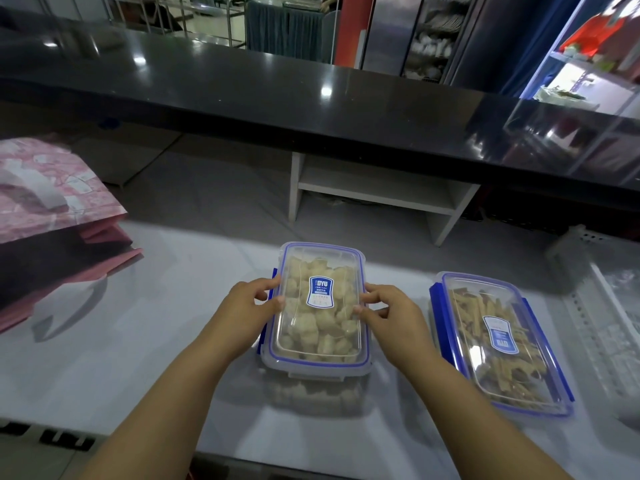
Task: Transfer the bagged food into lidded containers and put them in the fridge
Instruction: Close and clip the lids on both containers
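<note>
Chunk box (pixel 318 365): clear, blue-sealed lid on, blue label; long axis 12 to 6; left hand (pixel 252 303) grips its 9 side, right hand (pixel 384 306) its 3 side.
Chunks (pixel 304 327): pale, filling it.
Stick box (pixel 479 278): same make, lidded; at chunk box's 3, apart.
Sticks (pixel 465 306): tan, inside.

Pink patterned paper bags (pixel 52 188), stacked, far left on white tabletop (pixel 156 323); glossy black counter (pixel 242 88) behind; white open shelf unit (pixel 374 192) beneath counter.
</note>
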